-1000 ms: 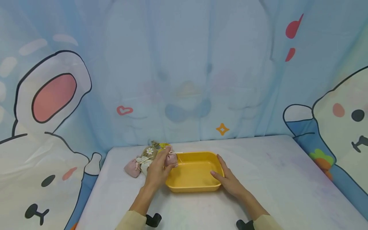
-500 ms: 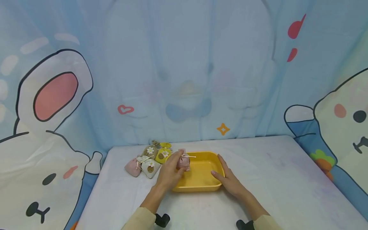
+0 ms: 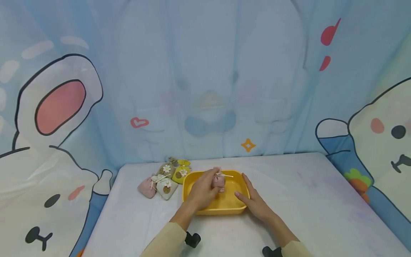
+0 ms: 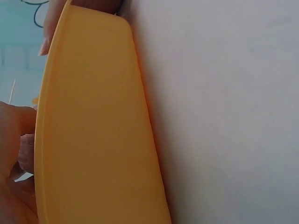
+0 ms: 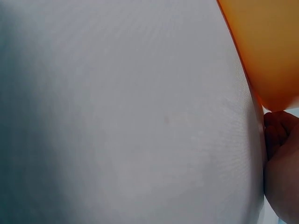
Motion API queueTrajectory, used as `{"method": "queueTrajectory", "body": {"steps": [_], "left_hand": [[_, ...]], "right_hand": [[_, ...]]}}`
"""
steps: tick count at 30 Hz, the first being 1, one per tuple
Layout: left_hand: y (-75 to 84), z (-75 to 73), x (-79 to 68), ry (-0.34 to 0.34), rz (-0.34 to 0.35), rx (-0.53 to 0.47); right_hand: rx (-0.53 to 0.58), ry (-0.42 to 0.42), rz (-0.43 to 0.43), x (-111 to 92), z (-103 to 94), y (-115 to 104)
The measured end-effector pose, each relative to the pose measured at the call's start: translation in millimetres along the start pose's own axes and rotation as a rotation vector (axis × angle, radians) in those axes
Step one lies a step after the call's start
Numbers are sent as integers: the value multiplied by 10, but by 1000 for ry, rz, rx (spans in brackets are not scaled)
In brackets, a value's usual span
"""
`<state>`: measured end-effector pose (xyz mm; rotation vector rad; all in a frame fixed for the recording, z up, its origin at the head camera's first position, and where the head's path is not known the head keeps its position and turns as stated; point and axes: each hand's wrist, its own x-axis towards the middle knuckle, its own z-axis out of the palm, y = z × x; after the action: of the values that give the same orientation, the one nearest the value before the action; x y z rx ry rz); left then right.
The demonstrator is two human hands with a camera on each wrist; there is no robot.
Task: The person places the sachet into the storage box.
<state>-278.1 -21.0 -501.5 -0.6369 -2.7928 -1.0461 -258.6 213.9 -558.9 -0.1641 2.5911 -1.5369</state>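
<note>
Over the yellow tray (image 3: 205, 211), my left hand (image 3: 202, 191) pinches a small pink drawstring pouch (image 3: 219, 180) with a pale string. My right hand (image 3: 257, 201) grips the tray's right side, its thumb over the rim and its fingers along the outside. Left of the tray lie a second pink pouch (image 3: 147, 187), a white pouch (image 3: 167, 188), a brown pouch (image 3: 166, 169) and a yellow pouch (image 3: 182, 173), close together. In the left wrist view the tray's outer wall (image 4: 98, 112) hides most of the held pouch. The right wrist view shows only part of my right hand (image 5: 285, 158).
A white cloth covers the table (image 3: 308, 200). Behind it hangs a blue curtain (image 3: 205, 71) printed with cartoon animals. Each sleeve has a black piece at the wrist, like the one at my left wrist (image 3: 192, 240).
My left hand has carried the pink pouch rightward from beside the other pouches, over the tray's left rim to above its middle. The right hand keeps its grip on the tray.
</note>
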Motion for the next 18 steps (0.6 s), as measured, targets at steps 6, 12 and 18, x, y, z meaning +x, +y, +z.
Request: {"method": "queueTrajectory", "body": {"steps": [6, 12, 18], "left_hand": [[58, 104, 93, -37, -10, 16], [56, 178, 172, -28, 39, 64], [57, 217, 215, -40, 67, 28]], "right_hand": [[6, -11, -2, -7, 12, 5], [4, -12, -20, -8, -4, 18], [26, -15, -33, -8, -14, 43]]}}
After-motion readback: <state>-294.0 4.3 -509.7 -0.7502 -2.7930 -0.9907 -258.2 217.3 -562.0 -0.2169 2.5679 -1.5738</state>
